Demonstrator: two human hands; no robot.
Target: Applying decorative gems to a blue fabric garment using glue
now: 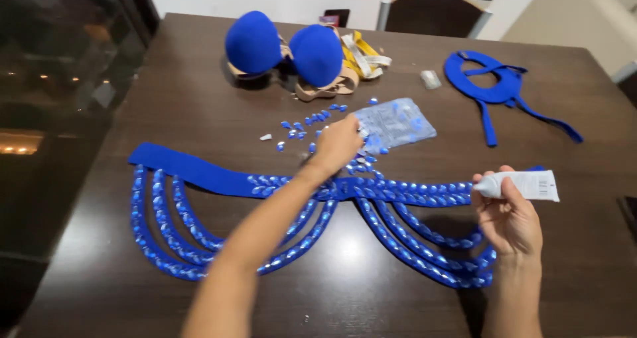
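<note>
**Glue in one hand, gems under the other**

The right hand (509,220) grips a white glue tube (524,185) near its nozzle end, fingers wrapped and pressed around it, the tube lying level and held off to the side over the right end of the blue beaded belt (358,191). Kept there, it stays clear of the gem rows while remaining within reach of them.

The left hand (337,145) reaches forward across the belt's band to the loose blue gems (312,120) scattered on the dark wooden table (199,106), just beside a clear plastic bag (395,122) of more stones. Its fingers curl downward, tips drawn together; they seem to pinch a stone, though the knuckles hide it.

The belt lies flat and spread wide, its draped gem-covered loops fanned toward the person so every strand shows. Farther back sit a blue padded bra top (285,46) and a blue strap piece (494,86), set apart from the work area.
</note>
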